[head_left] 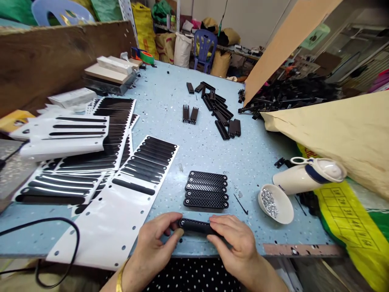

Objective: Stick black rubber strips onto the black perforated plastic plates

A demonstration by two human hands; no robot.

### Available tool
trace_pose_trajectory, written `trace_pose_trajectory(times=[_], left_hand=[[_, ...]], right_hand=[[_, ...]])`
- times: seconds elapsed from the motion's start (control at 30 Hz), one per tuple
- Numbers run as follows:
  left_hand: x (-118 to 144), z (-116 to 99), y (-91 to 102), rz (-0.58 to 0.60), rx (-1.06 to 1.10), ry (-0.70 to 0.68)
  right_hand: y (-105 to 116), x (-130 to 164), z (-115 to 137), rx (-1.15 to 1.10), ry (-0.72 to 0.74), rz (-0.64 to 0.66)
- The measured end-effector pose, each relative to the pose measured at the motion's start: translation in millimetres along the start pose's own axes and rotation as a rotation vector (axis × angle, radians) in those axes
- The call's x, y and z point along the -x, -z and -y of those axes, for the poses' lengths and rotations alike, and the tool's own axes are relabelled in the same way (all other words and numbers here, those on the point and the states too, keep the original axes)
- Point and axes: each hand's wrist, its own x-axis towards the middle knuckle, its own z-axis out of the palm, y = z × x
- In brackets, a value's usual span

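A narrow black perforated plastic strip (194, 225) lies along the near edge of the blue speckled table (170, 101). My left hand (154, 243) pinches its left end and my right hand (235, 241) covers its right end. Just beyond sits a neat row of several similar black strips (206, 189). A white backing sheet with black oblong stickers (133, 190) lies left of my hands.
A small white bowl of silver screws (275, 202) and a tipped white jug (306, 176) sit to the right. More sticker sheets (75, 150) pile at left, loose black parts (219, 113) farther back, a tan sack (340, 134) at right, a black cable (60, 227) near left.
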Motion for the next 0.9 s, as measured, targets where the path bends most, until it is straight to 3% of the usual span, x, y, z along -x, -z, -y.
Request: trace_pose_trajectory(times=[0.9], left_hand=[[-0.5, -1.4, 0.4, 0.001, 0.005, 0.000]], right_hand=[[-7.5, -2.1, -3.7, -0.011, -0.051, 0.117]])
